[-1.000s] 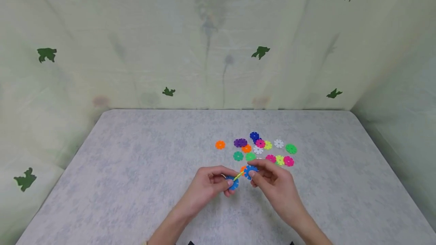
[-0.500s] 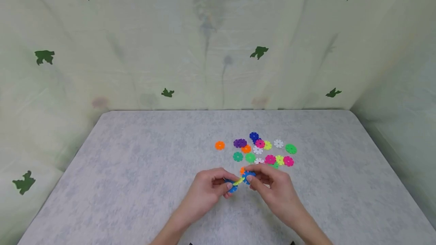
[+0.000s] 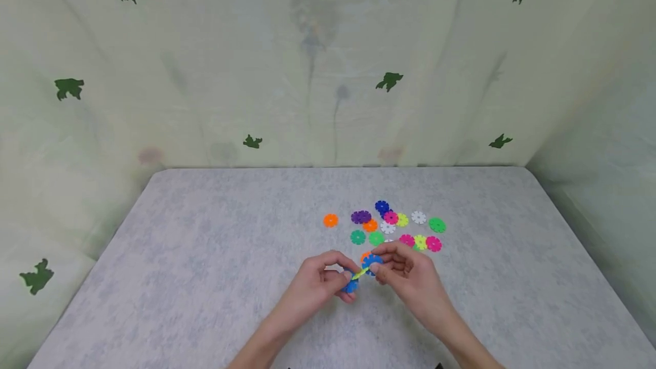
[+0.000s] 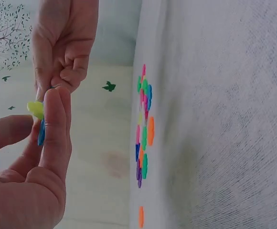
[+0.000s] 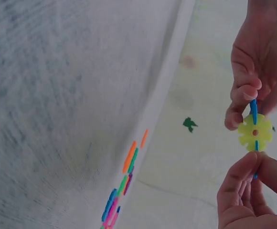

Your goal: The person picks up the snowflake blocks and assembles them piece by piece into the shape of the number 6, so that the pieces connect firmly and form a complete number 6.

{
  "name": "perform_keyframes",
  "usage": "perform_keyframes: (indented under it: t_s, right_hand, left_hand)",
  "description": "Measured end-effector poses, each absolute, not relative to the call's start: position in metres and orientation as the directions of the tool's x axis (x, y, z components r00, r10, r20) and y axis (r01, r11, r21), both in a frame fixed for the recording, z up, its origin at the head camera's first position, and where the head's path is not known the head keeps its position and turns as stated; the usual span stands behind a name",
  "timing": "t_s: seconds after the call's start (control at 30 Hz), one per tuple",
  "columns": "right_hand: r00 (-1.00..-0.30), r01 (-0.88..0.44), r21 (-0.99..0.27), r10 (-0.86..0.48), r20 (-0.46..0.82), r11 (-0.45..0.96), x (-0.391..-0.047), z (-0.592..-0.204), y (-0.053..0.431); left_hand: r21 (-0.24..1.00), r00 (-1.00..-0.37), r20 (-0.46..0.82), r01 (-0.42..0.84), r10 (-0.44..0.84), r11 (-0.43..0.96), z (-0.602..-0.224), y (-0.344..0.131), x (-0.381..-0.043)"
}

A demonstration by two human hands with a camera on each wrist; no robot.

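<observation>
In the head view my left hand (image 3: 324, 282) pinches a blue notched disc (image 3: 351, 286) between thumb and fingers. My right hand (image 3: 414, 273) pinches a second blue notched disc (image 3: 372, 261). Between them a yellow notched disc (image 3: 360, 273) is seen nearly edge-on. The right wrist view shows this yellow disc (image 5: 263, 128) face-on, with a blue disc (image 5: 253, 110) meeting its upper edge and the other blue disc (image 5: 256, 145) in its lower edge. Fingers hide much of both blue discs. All three are held above the table.
Loose notched discs lie on the grey table (image 3: 205, 255) beyond my hands: purple (image 3: 361, 217), green (image 3: 437, 225), pink (image 3: 433, 244), white (image 3: 418, 217) and others. An orange disc (image 3: 330, 220) lies apart at left. A pale curtain (image 3: 205, 73) hangs behind the table.
My hands have come slightly closer together, and the right blue disc has shifted a little left and down. The yellow disc's tilt has changed. The loose discs stay where they were.
</observation>
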State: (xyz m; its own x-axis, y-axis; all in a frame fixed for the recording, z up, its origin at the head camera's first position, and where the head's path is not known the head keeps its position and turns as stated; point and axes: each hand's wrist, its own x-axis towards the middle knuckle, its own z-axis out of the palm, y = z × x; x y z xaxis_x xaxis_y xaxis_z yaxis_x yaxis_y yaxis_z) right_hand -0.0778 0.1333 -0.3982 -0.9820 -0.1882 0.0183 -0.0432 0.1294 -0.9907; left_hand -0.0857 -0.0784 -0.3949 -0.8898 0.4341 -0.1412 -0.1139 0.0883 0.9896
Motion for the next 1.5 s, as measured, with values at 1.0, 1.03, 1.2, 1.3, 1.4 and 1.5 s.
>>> perform_keyframes:
  t_s: [1.0, 1.03, 1.2, 1.3, 1.4, 1.5]
  right_hand:
    - [-0.985, -0.05, -0.854, -0.169, -0.045, 0.517, -0.107, -0.415, 0.161]
    - [-0.982, -0.071, -0.841, -0.186, -0.036, 0.537, -0.11, -0.416, 0.164]
    - [-0.955, -0.207, -0.742, -0.296, 0.013, 0.637, -0.129, -0.419, 0.18]
    - [-0.936, -0.253, -0.699, -0.351, 0.002, 0.669, -0.143, -0.421, 0.188]
    - [-0.911, -0.28, -0.683, -0.412, -0.033, 0.674, -0.155, -0.425, 0.193]
    - [-0.885, -0.302, -0.677, -0.462, -0.064, 0.671, -0.165, -0.428, 0.195]
  left_hand:
    - [0.992, -0.987, -0.015, -0.035, 0.162, -0.12, -0.406, -0.075, -0.089]
    - [0.993, -0.986, -0.016, -0.036, 0.165, -0.116, -0.407, -0.076, -0.089]
    - [0.995, -0.977, -0.043, -0.062, 0.211, -0.083, -0.408, -0.076, -0.09]
    - [0.995, -0.969, -0.073, -0.087, 0.236, -0.052, -0.409, -0.075, -0.091]
    - [0.993, -0.963, -0.102, -0.113, 0.247, -0.029, -0.41, -0.073, -0.092]
    - [0.989, -0.957, -0.128, -0.142, 0.262, -0.035, -0.411, -0.073, -0.093]
